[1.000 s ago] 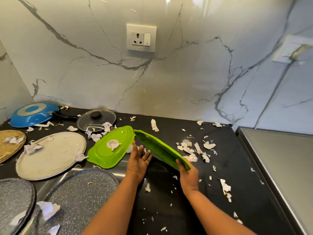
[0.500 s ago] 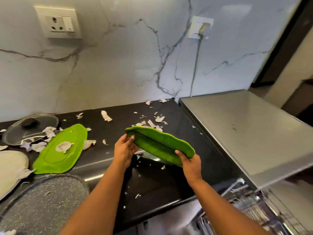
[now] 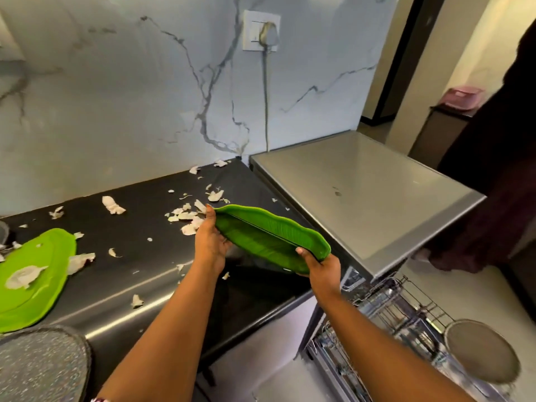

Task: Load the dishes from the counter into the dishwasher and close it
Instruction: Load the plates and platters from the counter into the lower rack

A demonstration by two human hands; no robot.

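Evidently gripped two-handed for steadiness: left hand [image 3: 210,242] curled round the far tip of the green leaf-shaped plate [image 3: 269,239], right hand [image 3: 323,269] clamped on the near end, thumb over the rim. Held tilted, clear above the right end of the counter [image 3: 145,219], likely angled for slotting into the open dishwasher rack [image 3: 400,309] below right, next to a round metal dish [image 3: 481,351]. Waiting on the counter: second green plate [image 3: 34,274], grey speckled plate [image 3: 40,367], torn white scraps [image 3: 113,205]. Behind, marble wall [image 3: 116,97] with plugged socket [image 3: 261,31].
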